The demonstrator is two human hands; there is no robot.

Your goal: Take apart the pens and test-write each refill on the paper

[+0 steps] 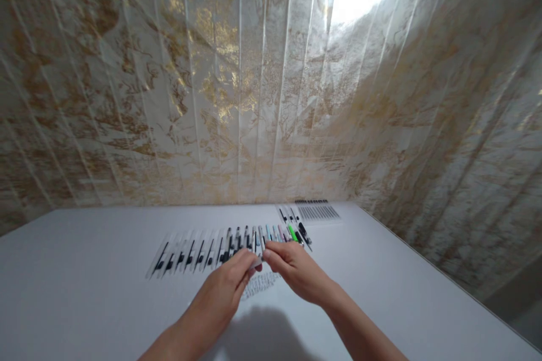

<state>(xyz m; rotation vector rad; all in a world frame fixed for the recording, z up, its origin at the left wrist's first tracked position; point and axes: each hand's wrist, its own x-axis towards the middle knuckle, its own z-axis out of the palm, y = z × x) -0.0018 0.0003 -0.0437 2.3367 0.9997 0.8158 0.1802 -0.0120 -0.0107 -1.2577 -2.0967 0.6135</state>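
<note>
Both hands meet at the middle of the white table (105, 293). My left hand (231, 279) is closed on a small pale object (256, 262), which looks like part of a pen. My right hand (294, 271) pinches at the other end of it, fingertips nearly touching those of the left. Most of the object is hidden by the fingers. Beneath and just in front of the hands lies a paper with handwriting (260, 286), partly covered by them.
Beyond the hands is a row of pens, with clear-packed black ones (182, 256) at left and a bright green one (292, 233) at right. A pack of thin refills (318, 212) lies farther back. A gold-patterned curtain (212, 96) hangs behind the table.
</note>
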